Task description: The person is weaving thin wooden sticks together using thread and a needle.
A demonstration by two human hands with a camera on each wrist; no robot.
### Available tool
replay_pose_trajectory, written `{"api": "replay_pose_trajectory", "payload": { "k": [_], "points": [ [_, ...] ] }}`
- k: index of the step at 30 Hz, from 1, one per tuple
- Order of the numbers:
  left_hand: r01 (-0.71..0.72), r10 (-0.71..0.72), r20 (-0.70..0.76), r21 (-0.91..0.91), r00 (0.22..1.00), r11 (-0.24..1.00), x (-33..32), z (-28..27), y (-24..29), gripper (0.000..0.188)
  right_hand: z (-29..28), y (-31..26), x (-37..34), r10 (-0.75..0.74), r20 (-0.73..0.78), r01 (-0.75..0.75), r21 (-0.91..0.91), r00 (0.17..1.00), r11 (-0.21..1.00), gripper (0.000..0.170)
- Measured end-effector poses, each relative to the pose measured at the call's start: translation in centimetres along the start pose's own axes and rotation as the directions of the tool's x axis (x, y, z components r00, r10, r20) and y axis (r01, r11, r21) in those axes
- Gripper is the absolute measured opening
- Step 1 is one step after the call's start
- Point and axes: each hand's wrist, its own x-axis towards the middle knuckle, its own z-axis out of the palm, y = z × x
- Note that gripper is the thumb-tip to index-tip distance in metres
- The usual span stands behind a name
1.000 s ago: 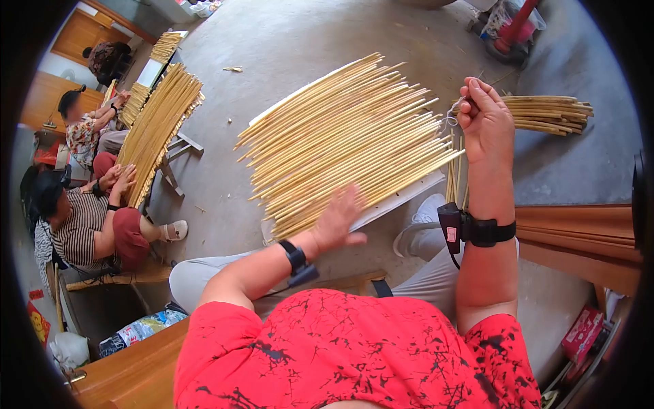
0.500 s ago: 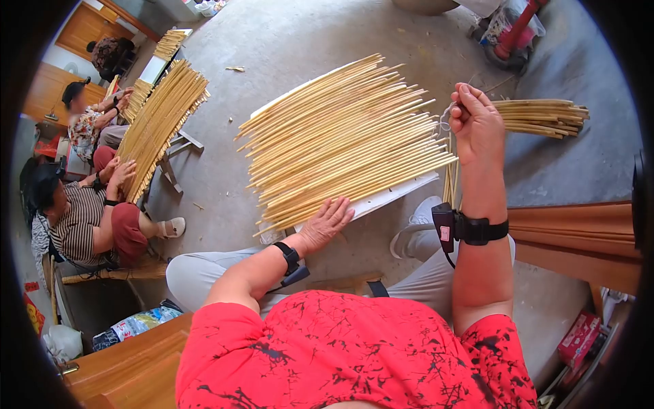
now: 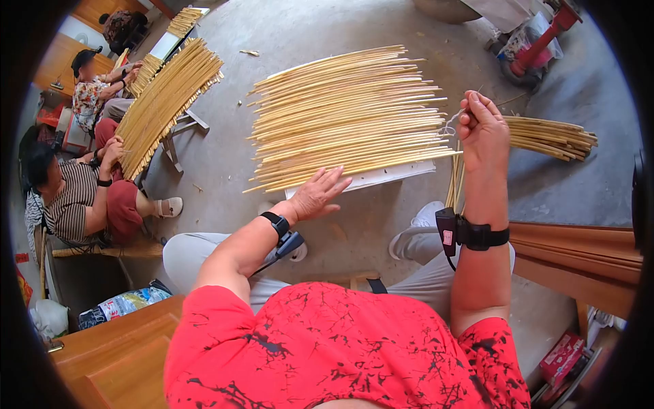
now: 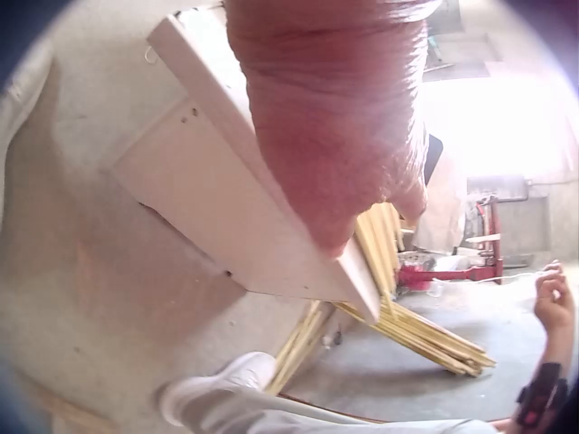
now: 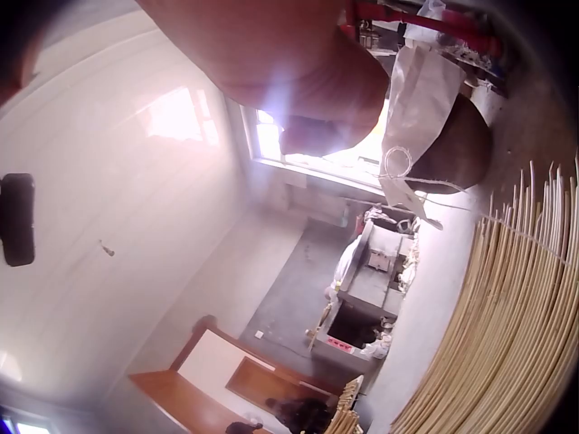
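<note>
A mat of pale stalks (image 3: 347, 112) lies side by side over a white board (image 3: 388, 174) in the head view. My left hand (image 3: 317, 195), fingers extended, rests at the mat's near edge. Raised past the mat's right end, my right hand (image 3: 485, 133) pinches a white string (image 3: 450, 124) that leads to the stalk ends. In the right wrist view the string (image 5: 443, 184) runs to the mat (image 5: 516, 298). The left wrist view shows the board (image 4: 208, 181) under my left hand (image 4: 335, 136); its fingertips are mostly hidden there.
A bundle of stalks (image 3: 552, 136) lies on the floor at the right, with a few loose stalks (image 3: 455, 178) by my foot. A red metal stand (image 3: 541, 48) is at the upper right. Two seated people work at another stalk mat (image 3: 170, 102) on the left; another person is farther back.
My left hand has come down onto the mat's near edge, fingers spread. The mat appears higher and more level in the head view. My right hand still holds the string.
</note>
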Motion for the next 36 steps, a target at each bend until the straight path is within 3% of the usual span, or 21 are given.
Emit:
{"api": "replay_pose_trajectory", "payload": {
  "k": [1, 3, 5, 6, 8, 13, 17, 19, 20, 22, 26, 29, 31, 32, 35, 36],
  "points": [
    [0.068, -0.075, -0.036, -0.164, 0.997, 0.984, 0.4, -0.6, 0.5, 0.059, 0.1, -0.2, 0.0, -0.005, 0.009, 0.005, -0.002, 1.0, 1.0, 0.008],
    [0.088, -0.094, -0.084, -0.07, 0.992, 0.994, 1.9, 0.3, -1.6, 0.06, 0.1, -0.2, -0.1, -0.006, 0.01, 0.006, -0.002, 1.0, 1.0, 0.008],
    [0.464, -0.403, -0.315, 0.146, 0.859, 0.874, 3.1, 1.6, -3.6, 0.061, 0.0, -0.3, 0.0, -0.014, 0.023, 0.013, 0.016, 1.0, 1.0, 0.008],
    [0.455, -0.397, -0.308, 0.145, 0.864, 0.878, 3.1, 2.4, -4.0, 0.061, 0.0, -0.3, 0.1, -0.015, 0.012, 0.015, 0.016, 1.0, 1.0, 0.008],
    [0.663, -0.655, -0.114, 0.186, 0.747, 0.725, 3.3, 3.8, -4.2, 0.063, 0.0, -0.6, 0.0, -0.04, 0.018, 0.039, 0.017, 0.999, 0.999, 0.008],
    [0.667, -0.66, -0.114, 0.22, 0.742, 0.712, 3.2, 5.0, -3.8, 0.065, -1.0, -1.8, 0.2, -0.063, -0.022, 0.065, 0.059, 0.998, 0.996, 0.007],
    [0.7, -0.718, -0.009, 0.229, 0.696, 0.676, 3.9, 3.4, -3.2, 0.066, -1.0, -2.0, 0.2, -0.103, -0.022, 0.105, 0.096, 0.994, 0.99, 0.008],
    [0.594, -0.555, -0.242, 0.136, 0.796, 0.793, 4.5, 4.3, -3.4, 0.068, -1.2, -2.0, 0.1, -0.113, -0.025, 0.115, 0.097, 0.993, 0.989, 0.008],
    [0.591, -0.552, -0.242, 0.136, 0.798, 0.795, 4.7, 4.7, -3.1, 0.068, -1.2, -2.0, 0.1, -0.107, -0.029, 0.109, 0.099, 0.994, 0.989, 0.008],
    [0.567, -0.562, -0.091, 0.224, 0.822, 0.793, 4.7, 5.3, -2.1, 0.071, -1.2, -2.1, 0.1, -0.104, -0.025, 0.106, 0.099, 0.994, 0.989, 0.008],
    [0.566, -0.559, -0.097, 0.218, 0.823, 0.795, 4.6, 4.7, -1.9, 0.072, -1.3, -2.4, -0.2, -0.107, -0.049, 0.112, 0.107, 0.993, 0.988, 0.009],
    [0.566, -0.578, -0.013, 0.216, 0.816, 0.795, 5.0, 3.7, -2.2, 0.073, -1.5, -2.8, -0.1, -0.123, -0.048, 0.128, 0.124, 0.991, 0.984, 0.009],
    [0.568, -0.547, -0.224, 0.036, 0.807, 0.822, 5.2, 3.3, -3.3, 0.072, -1.9, -2.8, -0.1, -0.124, -0.045, 0.129, 0.13, 0.991, 0.983, 0.01],
    [0.565, -0.53, -0.274, 0.065, 0.803, 0.822, 5.6, 2.7, -4.2, 0.071, -2.2, -2.9, -0.2, -0.129, -0.055, 0.135, 0.124, 0.99, 0.983, 0.01],
    [0.567, -0.517, -0.364, 0.038, 0.775, 0.823, 7.0, 0.9, -9.0, 0.071, -2.3, -2.8, -0.6, -0.134, -0.062, 0.14, 0.102, 0.989, 0.985, 0.01],
    [0.611, -0.561, -0.318, 0.076, 0.764, 0.788, 7.5, 0.1, -10.9, 0.071, -2.4, -2.7, -0.7, -0.125, -0.066, 0.131, 0.092, 0.99, 0.987, 0.01]
  ]
}}
